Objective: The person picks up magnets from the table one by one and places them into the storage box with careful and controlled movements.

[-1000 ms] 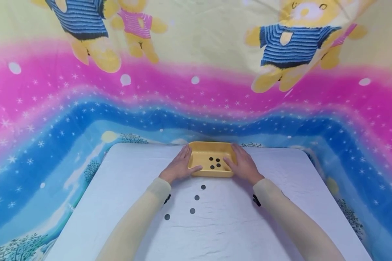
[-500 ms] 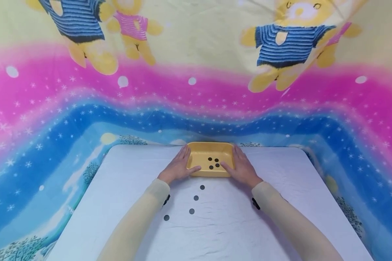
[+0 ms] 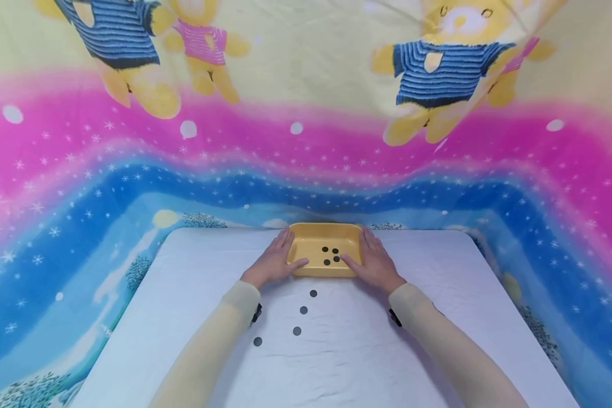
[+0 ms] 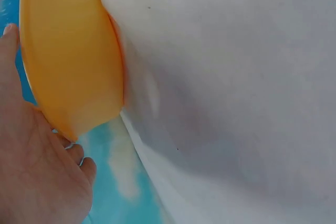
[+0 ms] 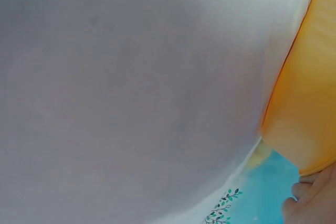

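A yellow plastic tray with raised walls stands at the far edge of the white-covered table. Several small dark round discs lie on its floor, towards the right. My left hand holds the tray's left end, fingers along the outer wall and thumb over the front rim. At the opposite end my right hand grips the tray, its thumb reaching inside, close to the discs. Both wrist views show the tray's outer wall and fingers against its end; the inside is hidden there.
On the white tabletop, several more dark discs lie spread out in front of the tray, between the forearms. A cloth printed with bears and snowflakes hangs behind the table and along both sides.
The head view shifts slightly, so everything appears a little further left. Both hands stay at the tray's ends, and the discs keep their places.
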`<state>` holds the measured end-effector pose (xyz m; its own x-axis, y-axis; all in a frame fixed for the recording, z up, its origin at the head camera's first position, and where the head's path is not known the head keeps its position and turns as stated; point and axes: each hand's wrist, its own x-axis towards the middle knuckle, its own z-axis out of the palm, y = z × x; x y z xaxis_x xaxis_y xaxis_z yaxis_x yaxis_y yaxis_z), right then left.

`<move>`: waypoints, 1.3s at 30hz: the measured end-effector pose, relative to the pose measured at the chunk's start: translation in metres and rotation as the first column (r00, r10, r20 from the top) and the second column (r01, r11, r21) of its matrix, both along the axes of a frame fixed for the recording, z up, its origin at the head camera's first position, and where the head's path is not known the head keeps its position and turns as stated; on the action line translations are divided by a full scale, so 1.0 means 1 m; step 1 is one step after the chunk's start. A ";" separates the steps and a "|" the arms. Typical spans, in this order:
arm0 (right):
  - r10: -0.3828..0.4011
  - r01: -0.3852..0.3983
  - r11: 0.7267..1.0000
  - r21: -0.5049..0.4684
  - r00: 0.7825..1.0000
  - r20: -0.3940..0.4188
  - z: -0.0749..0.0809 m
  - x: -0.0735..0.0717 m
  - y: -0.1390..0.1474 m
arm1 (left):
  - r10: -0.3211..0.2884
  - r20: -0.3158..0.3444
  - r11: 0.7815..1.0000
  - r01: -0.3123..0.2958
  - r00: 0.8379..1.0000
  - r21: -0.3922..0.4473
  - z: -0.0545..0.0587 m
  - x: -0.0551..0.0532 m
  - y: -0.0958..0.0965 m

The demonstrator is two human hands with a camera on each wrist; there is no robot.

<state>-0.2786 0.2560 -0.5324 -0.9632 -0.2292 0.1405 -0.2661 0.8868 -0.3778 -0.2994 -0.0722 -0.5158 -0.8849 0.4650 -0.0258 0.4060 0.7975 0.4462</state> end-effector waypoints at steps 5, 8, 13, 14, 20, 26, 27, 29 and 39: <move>-0.001 0.001 1.000 0.016 1.000 0.013 -0.002 -0.001 -0.001 | 0.012 -0.022 1.000 -0.011 1.000 0.028 0.006 0.004 -0.009; -0.004 0.003 1.000 0.022 1.000 0.022 -0.002 -0.002 -0.001 | 0.020 -0.035 0.999 -0.018 0.999 0.032 0.012 0.008 -0.016; 0.002 -0.002 1.000 0.013 1.000 0.006 -0.001 -0.001 -0.001 | 0.020 -0.030 1.000 -0.019 0.999 0.016 0.013 0.016 -0.029; 0.005 -0.005 1.000 0.012 1.000 0.003 -0.001 -0.001 -0.001 | 0.014 -0.029 1.000 -0.014 0.999 0.010 0.012 0.018 -0.031; 0.001 -0.001 1.000 0.028 1.000 0.009 -0.004 -0.002 0.000 | -0.022 -0.042 0.999 0.021 0.999 -0.042 0.018 0.040 -0.041; 0.007 -0.007 1.000 0.015 1.000 0.006 -0.003 -0.002 -0.002 | -0.031 -0.081 0.992 0.021 0.996 -0.121 0.024 0.071 -0.054; 0.010 -0.010 1.000 0.015 1.000 0.003 -0.003 -0.001 -0.002 | -0.036 -0.086 0.991 0.024 0.996 -0.130 0.023 0.076 -0.057; 0.013 -0.013 1.000 0.012 1.000 -0.004 -0.002 0.000 -0.003 | -0.051 -0.091 0.989 0.038 0.995 -0.143 0.022 0.088 -0.063; 0.002 -0.002 1.000 0.021 1.000 0.001 0.000 0.000 -0.002 | -0.170 -0.044 0.972 0.160 0.984 -0.171 0.020 0.130 -0.087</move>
<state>-0.2785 0.2536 -0.5326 -0.9629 -0.2336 0.1351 -0.2673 0.8941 -0.3594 -0.1697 -0.1594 -0.4961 -0.7985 0.5984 -0.0659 0.5597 0.7781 0.2851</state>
